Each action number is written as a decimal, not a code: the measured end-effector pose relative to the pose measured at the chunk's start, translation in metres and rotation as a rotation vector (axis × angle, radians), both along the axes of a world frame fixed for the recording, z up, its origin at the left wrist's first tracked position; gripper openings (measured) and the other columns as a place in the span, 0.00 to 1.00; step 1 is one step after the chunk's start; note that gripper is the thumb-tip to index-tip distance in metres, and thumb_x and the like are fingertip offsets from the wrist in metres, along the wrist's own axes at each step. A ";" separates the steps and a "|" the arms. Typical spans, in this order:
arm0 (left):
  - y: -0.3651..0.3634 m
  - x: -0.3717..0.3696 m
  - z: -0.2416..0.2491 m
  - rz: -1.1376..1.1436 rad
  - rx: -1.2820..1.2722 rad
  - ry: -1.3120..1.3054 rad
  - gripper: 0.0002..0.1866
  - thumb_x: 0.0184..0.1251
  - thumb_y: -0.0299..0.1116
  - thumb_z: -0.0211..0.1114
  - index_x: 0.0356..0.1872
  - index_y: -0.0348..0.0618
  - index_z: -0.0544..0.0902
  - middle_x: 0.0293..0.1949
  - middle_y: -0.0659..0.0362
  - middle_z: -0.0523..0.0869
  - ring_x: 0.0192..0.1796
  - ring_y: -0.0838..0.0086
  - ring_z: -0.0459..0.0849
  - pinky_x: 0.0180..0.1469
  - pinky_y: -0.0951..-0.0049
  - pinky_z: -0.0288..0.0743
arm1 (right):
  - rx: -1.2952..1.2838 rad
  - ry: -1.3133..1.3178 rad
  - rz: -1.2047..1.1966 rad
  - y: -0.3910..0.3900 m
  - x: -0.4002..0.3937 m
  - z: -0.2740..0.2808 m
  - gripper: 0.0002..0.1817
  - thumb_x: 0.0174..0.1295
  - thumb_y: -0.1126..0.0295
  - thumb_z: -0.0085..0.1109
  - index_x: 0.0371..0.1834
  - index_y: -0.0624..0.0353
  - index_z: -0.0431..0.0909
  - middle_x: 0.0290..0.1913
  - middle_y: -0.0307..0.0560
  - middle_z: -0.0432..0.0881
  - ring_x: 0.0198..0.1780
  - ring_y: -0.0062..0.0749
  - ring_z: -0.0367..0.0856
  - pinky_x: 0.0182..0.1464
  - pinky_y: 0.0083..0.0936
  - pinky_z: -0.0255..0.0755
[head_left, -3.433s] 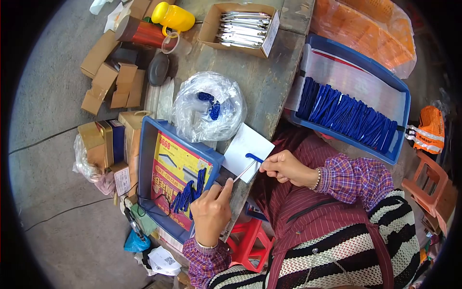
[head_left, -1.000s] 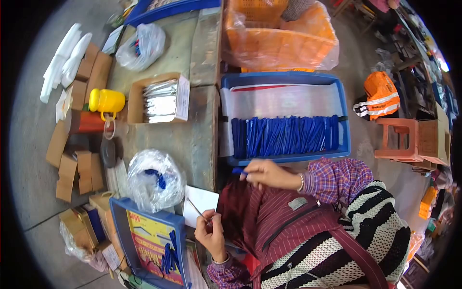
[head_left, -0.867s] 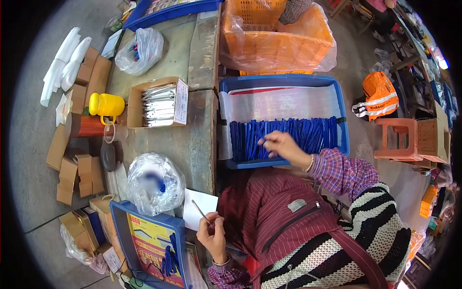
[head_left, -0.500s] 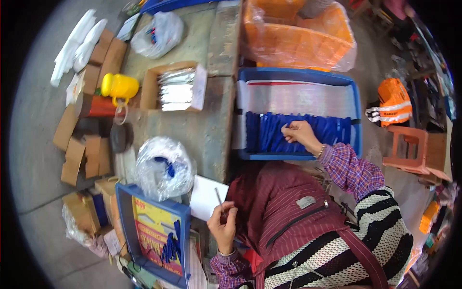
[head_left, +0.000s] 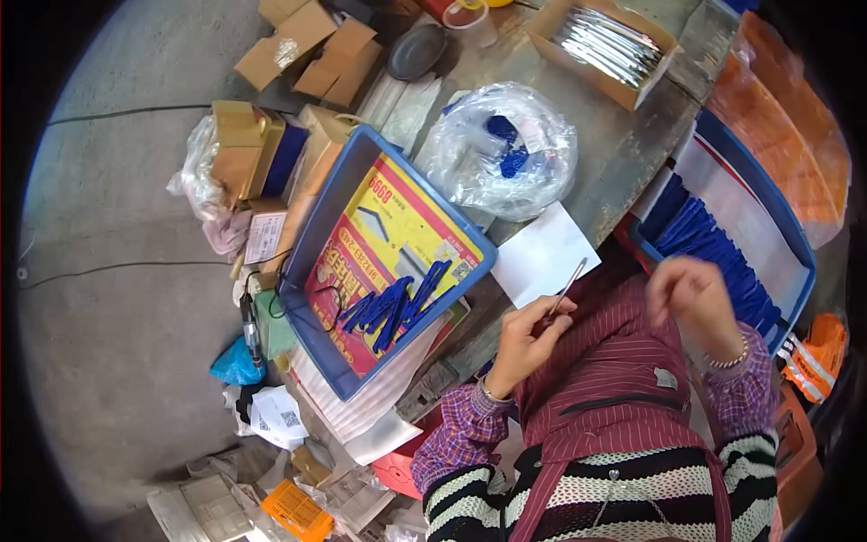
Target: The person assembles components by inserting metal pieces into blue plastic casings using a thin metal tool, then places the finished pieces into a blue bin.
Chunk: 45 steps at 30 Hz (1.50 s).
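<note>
Between thumb and fingers my left hand [head_left: 531, 341] pinches a thin silvery metal piece [head_left: 571, 282], held at the edge of a white sheet [head_left: 547, 256]. My right hand [head_left: 691, 298] is in the air over the maroon apron [head_left: 623, 361], its fingers curled and blurred; whether it holds anything is hard to tell. To its right, many blue strips [head_left: 709, 244] fill one side of a blue bin [head_left: 806, 280]. Several blue pieces [head_left: 397, 305] lie on a printed yellow and red sheet in a blue tray [head_left: 316, 212] to the left.
A clear plastic bag [head_left: 551, 117] with blue items lies on the wooden table [head_left: 623, 144]. Beyond it stands a cardboard box [head_left: 545, 32] of silvery metal pieces. Orange plastic-lined crates [head_left: 777, 108] are at the upper right, and cardboard boxes [head_left: 244, 149] at the left.
My right hand has left the blue strips and moved toward my left hand. The view has turned to the left. The metal piece is still in my left hand.
</note>
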State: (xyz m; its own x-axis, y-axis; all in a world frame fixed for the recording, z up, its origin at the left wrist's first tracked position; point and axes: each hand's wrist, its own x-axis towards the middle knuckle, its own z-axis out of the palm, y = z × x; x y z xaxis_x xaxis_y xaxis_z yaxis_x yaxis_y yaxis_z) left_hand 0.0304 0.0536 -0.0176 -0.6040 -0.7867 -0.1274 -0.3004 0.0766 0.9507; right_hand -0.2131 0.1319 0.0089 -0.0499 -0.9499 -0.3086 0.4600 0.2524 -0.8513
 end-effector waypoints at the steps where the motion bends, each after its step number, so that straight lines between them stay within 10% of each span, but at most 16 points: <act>1: 0.000 0.004 0.003 0.004 -0.014 -0.033 0.08 0.59 0.21 0.64 0.40 0.35 0.82 0.33 0.59 0.86 0.30 0.81 0.80 0.33 0.81 0.72 | -0.180 -0.173 0.184 -0.013 0.021 0.043 0.25 0.64 0.50 0.56 0.30 0.67 0.78 0.33 0.50 0.79 0.27 0.28 0.79 0.30 0.19 0.74; 4: 0.009 0.014 0.005 0.092 0.024 -0.072 0.09 0.58 0.22 0.65 0.40 0.37 0.83 0.32 0.60 0.86 0.29 0.84 0.78 0.32 0.83 0.70 | -0.644 -0.682 0.708 -0.042 0.069 0.093 0.31 0.67 0.47 0.48 0.49 0.71 0.76 0.43 0.55 0.75 0.42 0.37 0.74 0.46 0.33 0.68; 5: 0.011 0.021 0.006 0.114 0.115 -0.117 0.09 0.57 0.22 0.65 0.40 0.37 0.84 0.31 0.62 0.85 0.28 0.86 0.77 0.30 0.85 0.69 | -0.745 -0.856 0.645 -0.041 0.090 0.105 0.15 0.70 0.61 0.51 0.47 0.65 0.72 0.38 0.39 0.75 0.40 0.23 0.71 0.46 0.24 0.65; 6: 0.011 0.023 0.003 0.116 -0.015 -0.048 0.09 0.57 0.21 0.65 0.40 0.37 0.83 0.30 0.63 0.84 0.27 0.87 0.76 0.29 0.86 0.66 | -0.711 -0.949 0.581 -0.044 0.092 0.128 0.26 0.69 0.48 0.47 0.36 0.65 0.74 0.30 0.43 0.73 0.33 0.27 0.69 0.37 0.25 0.64; 10: 0.009 0.038 0.003 0.137 0.040 -0.059 0.08 0.58 0.20 0.64 0.40 0.34 0.82 0.29 0.62 0.84 0.29 0.85 0.78 0.33 0.85 0.70 | -0.926 -1.019 0.290 -0.028 0.142 0.121 0.27 0.70 0.47 0.44 0.31 0.64 0.71 0.26 0.40 0.67 0.29 0.25 0.62 0.36 0.28 0.58; 27: 0.010 0.048 0.035 0.152 0.095 0.024 0.09 0.55 0.16 0.64 0.39 0.31 0.82 0.32 0.55 0.84 0.34 0.76 0.83 0.37 0.80 0.74 | -0.784 -1.042 0.469 -0.038 0.126 0.123 0.28 0.70 0.47 0.44 0.24 0.63 0.67 0.26 0.43 0.63 0.29 0.30 0.61 0.36 0.30 0.58; 35: -0.068 0.091 0.071 0.351 -0.414 -0.453 0.05 0.52 0.21 0.66 0.31 0.38 0.83 0.24 0.62 0.82 0.24 0.83 0.74 0.26 0.83 0.63 | -0.808 -1.190 0.101 -0.022 0.163 0.115 0.25 0.66 0.50 0.53 0.28 0.66 0.77 0.21 0.39 0.65 0.24 0.26 0.60 0.28 0.25 0.58; 37: -0.099 0.101 0.062 0.256 -0.430 -0.542 0.07 0.50 0.22 0.67 0.33 0.37 0.84 0.27 0.57 0.85 0.27 0.75 0.81 0.31 0.77 0.71 | -0.414 -1.071 0.631 -0.029 0.114 0.102 0.16 0.64 0.62 0.60 0.36 0.67 0.74 0.36 0.49 0.75 0.39 0.37 0.73 0.43 0.30 0.66; 39: -0.121 0.104 0.047 0.161 -0.422 -0.648 0.10 0.49 0.24 0.68 0.35 0.36 0.83 0.29 0.53 0.86 0.30 0.70 0.84 0.34 0.73 0.74 | -0.194 -0.865 0.635 -0.033 0.097 0.089 0.10 0.54 0.80 0.66 0.30 0.61 0.72 0.33 0.44 0.74 0.35 0.25 0.71 0.37 0.23 0.67; 45: -0.127 0.094 0.031 0.044 -0.395 -0.694 0.21 0.41 0.24 0.73 0.41 0.36 0.80 0.31 0.50 0.85 0.33 0.63 0.84 0.37 0.70 0.76 | 0.016 -0.347 0.288 -0.018 0.074 0.005 0.14 0.56 0.81 0.61 0.27 0.56 0.63 0.33 0.38 0.71 0.34 0.17 0.71 0.38 0.17 0.68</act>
State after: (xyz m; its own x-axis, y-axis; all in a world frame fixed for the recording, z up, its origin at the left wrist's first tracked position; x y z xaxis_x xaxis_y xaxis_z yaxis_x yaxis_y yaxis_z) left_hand 0.1241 -0.0730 0.0135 -0.4566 -0.8733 -0.1697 -0.8240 0.3432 0.4508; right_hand -0.1391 0.1137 0.0137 0.3245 -0.9051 -0.2748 0.6266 0.4233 -0.6544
